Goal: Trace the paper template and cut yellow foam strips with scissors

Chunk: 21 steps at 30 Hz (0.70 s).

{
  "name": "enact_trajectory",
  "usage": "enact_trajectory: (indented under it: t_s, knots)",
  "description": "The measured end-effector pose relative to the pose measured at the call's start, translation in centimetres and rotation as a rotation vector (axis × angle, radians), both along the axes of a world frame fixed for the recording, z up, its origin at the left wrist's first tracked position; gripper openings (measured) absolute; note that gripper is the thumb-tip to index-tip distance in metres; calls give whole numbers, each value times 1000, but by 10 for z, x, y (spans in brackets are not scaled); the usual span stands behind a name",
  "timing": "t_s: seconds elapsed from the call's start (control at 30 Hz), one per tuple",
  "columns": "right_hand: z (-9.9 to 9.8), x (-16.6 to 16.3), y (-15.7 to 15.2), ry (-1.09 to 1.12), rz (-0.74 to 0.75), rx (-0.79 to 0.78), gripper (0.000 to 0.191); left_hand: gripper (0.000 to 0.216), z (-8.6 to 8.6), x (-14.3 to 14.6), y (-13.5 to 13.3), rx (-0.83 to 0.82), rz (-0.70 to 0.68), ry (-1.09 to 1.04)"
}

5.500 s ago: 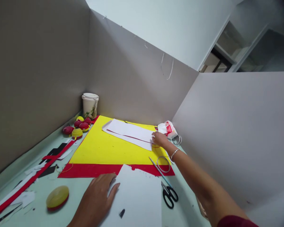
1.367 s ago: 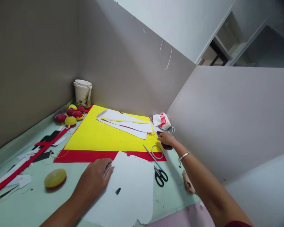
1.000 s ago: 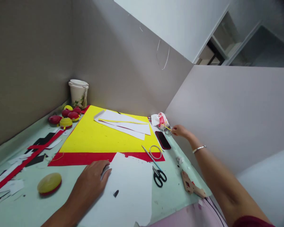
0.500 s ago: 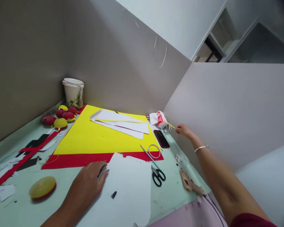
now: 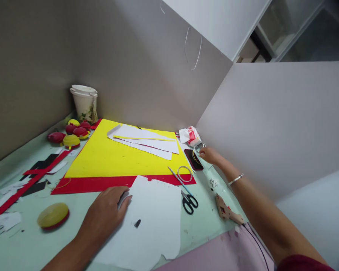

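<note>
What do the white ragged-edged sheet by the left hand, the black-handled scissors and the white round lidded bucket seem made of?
White sheet: matte, probably paper or thin card, from its flatness and ragged edge. Scissors: handles likely smooth plastic, evenly black. Bucket: likely smooth plastic, from its moulded-looking rim.

A lane of bare pale-green table cover [image 5: 205, 215] runs between the black-handled metal scissors [image 5: 190, 202] and the beige pistol-shaped tool with a black cable [image 5: 222, 207]. A second lane separates the left hand [image 5: 109, 207] from the yellow-and-red rounded object [image 5: 53, 215]. The crumpled red-and-white packet [image 5: 193, 136] obstructs the right hand [image 5: 210, 155] at forward left; the smooth grey partition wall [image 5: 277, 113] bounds it at right.
</note>
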State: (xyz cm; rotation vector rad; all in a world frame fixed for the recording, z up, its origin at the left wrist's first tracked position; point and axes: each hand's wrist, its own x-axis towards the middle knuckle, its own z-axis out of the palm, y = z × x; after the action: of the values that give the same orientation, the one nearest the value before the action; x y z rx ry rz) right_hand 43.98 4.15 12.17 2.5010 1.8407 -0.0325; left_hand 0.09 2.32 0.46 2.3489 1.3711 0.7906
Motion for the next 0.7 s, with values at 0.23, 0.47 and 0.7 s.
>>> enact_trajectory:
  t_s: [0.23, 0.47, 0.7]
  knots:
    - [-30, -121, -14, 44, 426, -10, 19, 28, -2, -1, -4, 42, -49, -17]
    - [-64, -203, -24, 81, 643, -16, 26, 21, 4, -3, -14, 62, -123, -34]
    - [-76, -217, -14, 71, 686, -42, 24, 16, 3, -3, -18, 32, -120, -83]
